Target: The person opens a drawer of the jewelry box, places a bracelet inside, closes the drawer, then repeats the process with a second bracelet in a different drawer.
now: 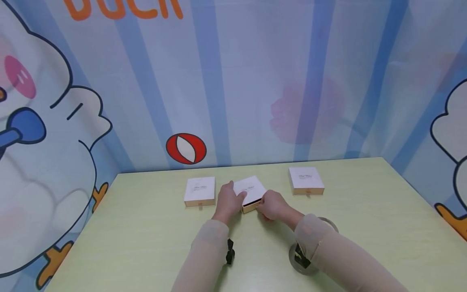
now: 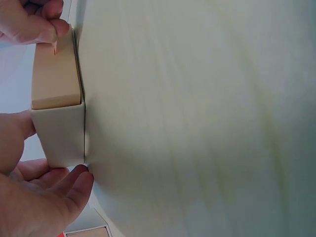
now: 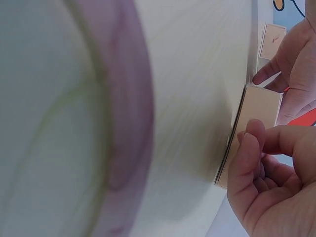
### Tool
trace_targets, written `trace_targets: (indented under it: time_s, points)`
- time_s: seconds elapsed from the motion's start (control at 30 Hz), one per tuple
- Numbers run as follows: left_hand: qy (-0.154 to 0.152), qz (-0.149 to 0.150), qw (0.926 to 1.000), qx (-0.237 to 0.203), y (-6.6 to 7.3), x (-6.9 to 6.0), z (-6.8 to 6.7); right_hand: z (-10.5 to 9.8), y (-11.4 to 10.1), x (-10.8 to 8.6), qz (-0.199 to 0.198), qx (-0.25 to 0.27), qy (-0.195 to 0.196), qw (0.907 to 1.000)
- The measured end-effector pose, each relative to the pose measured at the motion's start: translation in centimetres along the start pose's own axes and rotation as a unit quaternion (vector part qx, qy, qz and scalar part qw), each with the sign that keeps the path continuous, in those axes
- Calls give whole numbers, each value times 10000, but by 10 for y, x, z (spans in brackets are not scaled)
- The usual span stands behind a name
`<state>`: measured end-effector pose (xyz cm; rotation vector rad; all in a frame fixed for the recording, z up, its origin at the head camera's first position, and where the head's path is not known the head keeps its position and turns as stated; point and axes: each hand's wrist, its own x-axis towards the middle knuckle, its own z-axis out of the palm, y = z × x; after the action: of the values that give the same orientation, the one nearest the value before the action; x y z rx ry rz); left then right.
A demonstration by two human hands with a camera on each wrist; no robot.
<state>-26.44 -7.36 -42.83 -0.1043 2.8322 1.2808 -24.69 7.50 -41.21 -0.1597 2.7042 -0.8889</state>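
A white box [image 1: 249, 187] with a tan drawer front stands between two similar ones, turned at an angle. My left hand [image 1: 228, 201] grips its left side, thumb on top; the left wrist view has this hand [image 2: 47, 192] around the white sleeve [image 2: 61, 136]. With thumb and finger, my right hand [image 1: 273, 206] pinches the small tab [image 2: 55, 48] on the tan front [image 2: 57, 76]. A dark gap shows above that front in the head view. In the right wrist view, the right hand [image 3: 276, 182] partly covers the box front [image 3: 261, 106].
One closed white box [image 1: 200, 190] is at the left, another [image 1: 306, 179] at the right, both near the back of the table [image 1: 153, 235]. Round, ring-like things [image 1: 293, 261] lie partly under my right sleeve. A printed blue backdrop [image 1: 248, 81] rises behind the table.
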Motion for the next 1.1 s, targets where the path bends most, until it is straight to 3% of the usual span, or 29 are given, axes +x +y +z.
trace_targets:
  time_s: [1.1]
  points:
    - [-94,-150,9998,43,1,1,-1,-2,2,-10,-130,-139,-12,9998]
